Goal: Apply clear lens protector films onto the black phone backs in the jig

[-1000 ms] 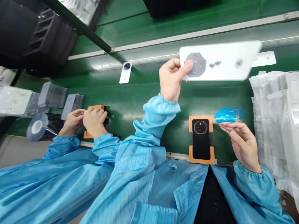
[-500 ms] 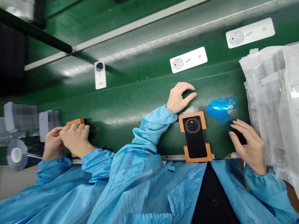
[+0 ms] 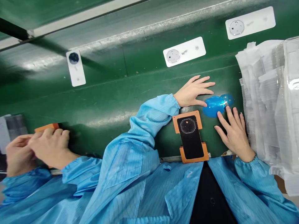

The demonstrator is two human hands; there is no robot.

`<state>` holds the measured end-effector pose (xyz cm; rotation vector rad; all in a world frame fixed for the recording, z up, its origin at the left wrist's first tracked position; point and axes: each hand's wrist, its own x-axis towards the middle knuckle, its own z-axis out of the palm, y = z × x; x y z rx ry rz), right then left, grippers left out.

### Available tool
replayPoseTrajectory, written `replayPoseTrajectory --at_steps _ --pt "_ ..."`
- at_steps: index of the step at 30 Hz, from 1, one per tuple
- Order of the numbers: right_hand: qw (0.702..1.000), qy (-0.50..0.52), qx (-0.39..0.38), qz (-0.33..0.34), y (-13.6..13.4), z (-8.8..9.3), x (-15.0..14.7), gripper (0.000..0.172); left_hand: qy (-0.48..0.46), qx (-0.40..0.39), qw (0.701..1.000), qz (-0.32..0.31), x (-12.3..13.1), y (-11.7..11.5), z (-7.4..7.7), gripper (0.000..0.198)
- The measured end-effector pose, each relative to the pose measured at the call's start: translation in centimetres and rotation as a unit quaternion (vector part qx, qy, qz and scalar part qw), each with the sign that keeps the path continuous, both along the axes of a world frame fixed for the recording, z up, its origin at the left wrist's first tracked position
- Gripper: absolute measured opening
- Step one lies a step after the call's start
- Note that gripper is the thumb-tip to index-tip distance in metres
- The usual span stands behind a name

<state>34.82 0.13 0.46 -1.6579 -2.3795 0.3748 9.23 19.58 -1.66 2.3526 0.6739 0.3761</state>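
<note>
Small blue film pieces (image 3: 213, 107) lie in a shiny heap on the green bench. Reaching in from the left, my left hand (image 3: 193, 90) has its fingers spread, its thumb at the heap's left edge. On the heap's near right side, my right hand (image 3: 234, 133) is spread, fingertips at the film. I cannot tell whether either hand presses on a piece. Below my left wrist, a black phone-shaped panel (image 3: 192, 143) with an octagonal camera outline sits in an orange fixture (image 3: 197, 116) at the bench edge.
White panels with round camera areas (image 3: 184, 52) (image 3: 251, 22) lie toward the back; another white panel (image 3: 77, 73) has a dark circle. Translucent sleeves and trays (image 3: 261, 102) are stacked at right. At left, a co-worker's hands (image 3: 51, 144) are at an orange block (image 3: 46, 127).
My left hand has moved right to the blue film and its fingers have spread. My right hand has moved up and left to the film. The view has shifted right.
</note>
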Motion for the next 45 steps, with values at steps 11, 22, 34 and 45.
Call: replayPoseTrajectory --at_steps 11,22,34,45 --pt "0.997 0.041 -0.034 -0.052 3.8 0.6 -1.1 0.084 -0.038 -0.008 0.999 0.006 0.4 -0.6 0.3 0.085" --pt "0.997 0.047 -0.044 -0.051 5.4 0.9 -1.6 0.083 -0.049 -0.013 0.999 0.018 1.0 -0.7 0.2 0.076" --pt "0.995 -0.013 -0.032 -0.092 8.4 3.0 -2.5 0.069 -0.128 -0.118 0.978 0.111 1.4 -0.8 0.6 0.056" --pt "0.997 -0.031 -0.057 -0.046 9.3 3.2 -2.8 0.058 -0.141 -0.131 0.975 0.107 0.8 -0.6 -0.2 0.068"
